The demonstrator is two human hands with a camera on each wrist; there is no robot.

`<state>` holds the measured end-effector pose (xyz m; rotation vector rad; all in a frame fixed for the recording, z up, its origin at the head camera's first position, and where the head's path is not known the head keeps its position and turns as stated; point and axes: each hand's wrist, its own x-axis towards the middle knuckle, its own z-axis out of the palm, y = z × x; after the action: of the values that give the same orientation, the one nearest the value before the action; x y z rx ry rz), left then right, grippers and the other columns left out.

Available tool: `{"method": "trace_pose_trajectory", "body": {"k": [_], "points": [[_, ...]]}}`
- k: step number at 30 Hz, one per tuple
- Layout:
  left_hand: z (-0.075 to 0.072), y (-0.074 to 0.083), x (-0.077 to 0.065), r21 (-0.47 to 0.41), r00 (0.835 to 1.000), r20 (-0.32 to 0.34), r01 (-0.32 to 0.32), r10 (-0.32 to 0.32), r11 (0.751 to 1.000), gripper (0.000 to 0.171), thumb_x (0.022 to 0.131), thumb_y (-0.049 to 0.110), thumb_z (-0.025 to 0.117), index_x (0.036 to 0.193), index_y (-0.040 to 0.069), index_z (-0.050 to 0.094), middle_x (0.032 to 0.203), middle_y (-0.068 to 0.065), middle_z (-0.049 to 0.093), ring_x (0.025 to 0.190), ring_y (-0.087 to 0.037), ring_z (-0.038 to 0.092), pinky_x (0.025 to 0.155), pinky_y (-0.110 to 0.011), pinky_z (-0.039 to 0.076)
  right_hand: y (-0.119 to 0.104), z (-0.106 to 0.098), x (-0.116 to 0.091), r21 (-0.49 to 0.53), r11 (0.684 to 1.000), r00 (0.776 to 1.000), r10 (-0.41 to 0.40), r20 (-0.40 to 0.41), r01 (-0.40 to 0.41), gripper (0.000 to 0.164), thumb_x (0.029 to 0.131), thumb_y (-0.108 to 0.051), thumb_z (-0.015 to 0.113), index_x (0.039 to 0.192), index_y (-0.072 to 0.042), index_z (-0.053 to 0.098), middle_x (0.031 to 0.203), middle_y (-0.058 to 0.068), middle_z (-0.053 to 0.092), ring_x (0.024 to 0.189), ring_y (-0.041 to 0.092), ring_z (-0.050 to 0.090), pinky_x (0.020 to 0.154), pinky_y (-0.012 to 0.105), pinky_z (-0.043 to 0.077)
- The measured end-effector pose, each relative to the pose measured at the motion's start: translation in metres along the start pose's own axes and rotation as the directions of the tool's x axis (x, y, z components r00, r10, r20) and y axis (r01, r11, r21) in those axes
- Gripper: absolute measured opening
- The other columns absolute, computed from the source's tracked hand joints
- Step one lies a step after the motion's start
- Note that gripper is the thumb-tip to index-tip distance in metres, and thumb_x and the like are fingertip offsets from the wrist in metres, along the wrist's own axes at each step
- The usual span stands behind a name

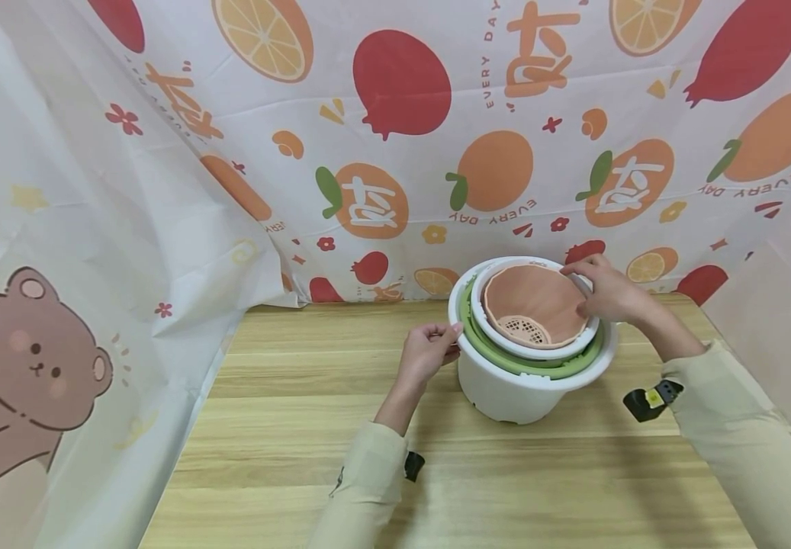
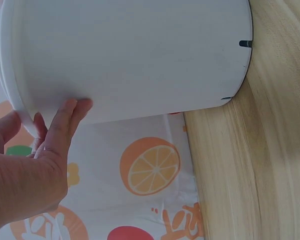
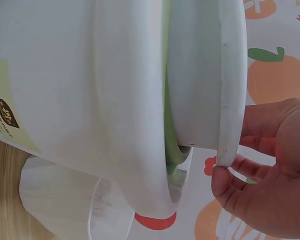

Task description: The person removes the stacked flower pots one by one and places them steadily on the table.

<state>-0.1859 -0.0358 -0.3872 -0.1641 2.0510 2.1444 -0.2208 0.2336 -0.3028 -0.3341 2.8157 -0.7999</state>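
A large white flowerpot [image 1: 505,396] stands on the wooden table with other pots nested inside it. Within it sit a green pot [image 1: 505,358], a smaller white pot [image 1: 567,351] and, innermost, a terracotta-coloured pot [image 1: 532,293] with a perforated bottom. My left hand [image 1: 428,352] pinches the large pot's rim at its left side; in the left wrist view the thumb is at the rim and the fingers touch the outer wall [image 2: 140,55]. At the far right of the stack, my right hand [image 1: 604,290] grips the smaller white pot's rim [image 3: 230,100], which stands above the green one.
Another white pot [image 3: 60,195] stands close behind the stack on its right. A fruit-printed cloth [image 1: 422,191] hangs along the table's back edge, and a bear-printed cloth [image 1: 38,366] hangs at the left. The wooden table [image 1: 285,427] extends toward the front.
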Motion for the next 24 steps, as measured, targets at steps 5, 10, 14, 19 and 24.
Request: {"method": "trace_pose_trajectory", "body": {"k": [5,10,14,19,24], "points": [[0.001,0.000,-0.001,-0.001,1.000,-0.005,0.003,-0.003,1.000,0.025,0.087,0.018,0.063,0.093,-0.007,0.062,0.082,-0.011,0.064,0.073,-0.015,0.063,0.072,-0.030,0.056,0.002,0.000,-0.001,0.027,1.000,1.000,-0.008,-0.002,0.008,0.055,0.072,0.009,0.060,0.125,0.006,0.045,0.126,0.028,0.025,0.107,0.043,0.032,0.088,0.060,0.038],[0.001,0.000,-0.002,-0.006,1.000,-0.009,0.012,-0.012,1.000,0.024,0.087,0.018,0.063,0.091,-0.006,0.062,0.081,-0.010,0.063,0.072,-0.015,0.063,0.069,-0.028,0.056,0.004,0.000,-0.001,0.050,0.999,1.000,0.002,0.002,-0.002,0.055,0.073,0.008,0.060,0.126,0.006,0.044,0.123,0.027,0.027,0.100,0.041,0.035,0.082,0.054,0.041],[0.001,-0.001,-0.002,-0.007,1.000,-0.013,0.010,-0.010,1.000,0.024,0.087,0.018,0.063,0.092,-0.006,0.062,0.081,-0.010,0.063,0.072,-0.015,0.063,0.069,-0.028,0.056,0.005,0.001,-0.001,0.059,0.998,1.000,0.013,0.004,-0.013,0.055,0.074,0.008,0.059,0.127,0.005,0.045,0.119,0.026,0.028,0.098,0.040,0.035,0.079,0.051,0.042],[0.001,0.003,-0.005,-0.011,1.000,-0.012,0.001,-0.001,1.000,0.025,0.087,0.018,0.063,0.092,-0.007,0.062,0.079,-0.009,0.063,0.071,-0.014,0.062,0.070,-0.029,0.056,0.004,0.000,-0.002,0.067,0.997,1.000,0.027,0.006,-0.027,0.056,0.075,0.007,0.059,0.128,0.004,0.044,0.116,0.025,0.028,0.098,0.040,0.033,0.076,0.047,0.043],[0.003,0.024,-0.022,0.006,1.000,-0.008,0.002,-0.002,1.000,0.023,0.090,0.013,0.059,0.093,-0.011,0.060,0.079,-0.009,0.062,0.071,-0.014,0.060,0.077,-0.036,0.055,0.003,-0.001,-0.002,0.077,0.996,0.999,0.035,0.008,-0.035,0.057,0.075,0.007,0.059,0.129,0.004,0.043,0.114,0.024,0.027,0.096,0.038,0.032,0.073,0.042,0.041]]}}
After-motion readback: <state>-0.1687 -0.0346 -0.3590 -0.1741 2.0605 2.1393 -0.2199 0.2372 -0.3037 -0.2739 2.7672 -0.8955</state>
